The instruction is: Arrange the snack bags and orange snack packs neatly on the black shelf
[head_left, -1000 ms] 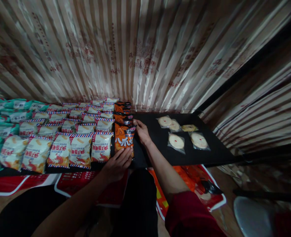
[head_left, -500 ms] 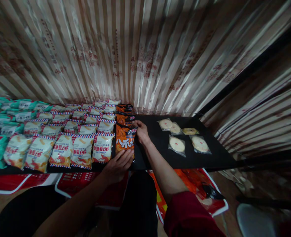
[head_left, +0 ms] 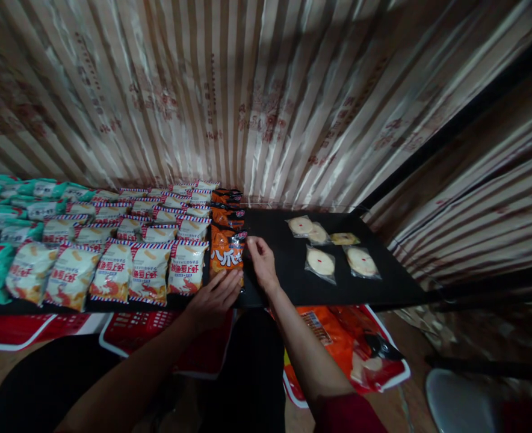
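Observation:
An orange-and-black snack bag (head_left: 226,249) stands at the front of a short row of like bags on a black table. My left hand (head_left: 218,290) lies over its lower part with the fingers stretched flat across the front. Just off the bag's upper right edge is my right hand (head_left: 262,260), its fingers curled and tips together; nothing shows in them. Behind the front bag, more orange bags (head_left: 227,218) lean back toward the curtain. White snack bags with striped edges (head_left: 188,267) stand in rows directly to the left.
Teal bags (head_left: 44,208) fill the far left. Several round white items in clear wrappers (head_left: 320,264) and a yellowish packet (head_left: 345,239) lie on the black table (head_left: 288,288) at right. Below are red baskets (head_left: 203,355), one holding orange bags (head_left: 333,331). A striped curtain (head_left: 248,90) hangs behind.
My right hand has come away from the front orange bag's upper edge, moving slightly right and toward me. My left hand stays on the bag's lower front. The view has shifted a little.

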Demonstrator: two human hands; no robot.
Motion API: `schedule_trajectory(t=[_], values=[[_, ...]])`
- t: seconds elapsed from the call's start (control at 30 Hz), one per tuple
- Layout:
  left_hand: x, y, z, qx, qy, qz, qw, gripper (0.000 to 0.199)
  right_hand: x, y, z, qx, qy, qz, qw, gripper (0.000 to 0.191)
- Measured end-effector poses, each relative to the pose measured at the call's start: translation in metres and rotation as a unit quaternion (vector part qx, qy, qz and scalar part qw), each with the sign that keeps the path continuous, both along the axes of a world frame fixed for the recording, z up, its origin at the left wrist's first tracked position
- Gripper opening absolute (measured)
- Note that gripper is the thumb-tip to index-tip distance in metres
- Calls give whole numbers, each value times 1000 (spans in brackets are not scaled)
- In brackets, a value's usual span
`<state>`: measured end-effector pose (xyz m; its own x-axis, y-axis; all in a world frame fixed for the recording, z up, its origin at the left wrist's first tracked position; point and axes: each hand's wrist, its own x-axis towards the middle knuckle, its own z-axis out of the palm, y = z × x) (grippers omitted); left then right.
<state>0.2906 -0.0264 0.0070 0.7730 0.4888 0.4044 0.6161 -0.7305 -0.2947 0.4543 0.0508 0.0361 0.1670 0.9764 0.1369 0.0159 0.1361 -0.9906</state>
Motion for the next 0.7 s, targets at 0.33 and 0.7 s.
schedule_trajectory(t=[0.33, 0.7], values=[[-2, 1, -10, 19, -17, -12, 1000, 48, -11, -9, 8, -9, -83, 12, 996, 29], [-2, 3, -16, 24, -12, -21, 999, 43, -16, -31, -6, -4, -31, -41, 999, 37]])
